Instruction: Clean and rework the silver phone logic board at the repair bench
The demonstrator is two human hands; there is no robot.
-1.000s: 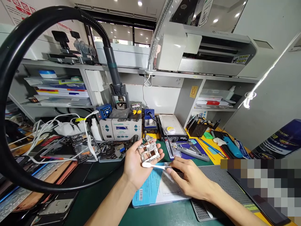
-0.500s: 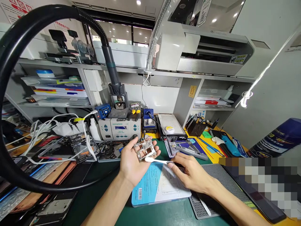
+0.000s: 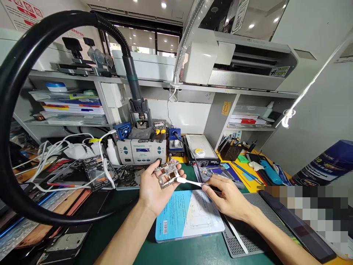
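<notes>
My left hand [image 3: 150, 189] is palm up and holds a small phone circuit board [image 3: 168, 173] with cut-out openings, its fingers curled behind and beside it. My right hand [image 3: 230, 197] pinches the handle of a white toothbrush [image 3: 191, 182]. The toothbrush head rests at the lower right edge of the board, near the fingertips of my left hand. Below both hands, a blue and white flat package [image 3: 176, 217] lies on the green mat [image 3: 143, 239].
A hot-air station [image 3: 142, 152] with a thick black hose [image 3: 8, 110] looping around the left stands behind. Cables and phone parts [image 3: 96, 171] crowd the left. On the right are a grey perforated mat [image 3: 242, 243], a dark phone [image 3: 298, 224] and a spray can [image 3: 325, 165].
The toothbrush head has shifted a little up and right along the board's edge, and my right hand has moved slightly right. My left hand still holds the board.
</notes>
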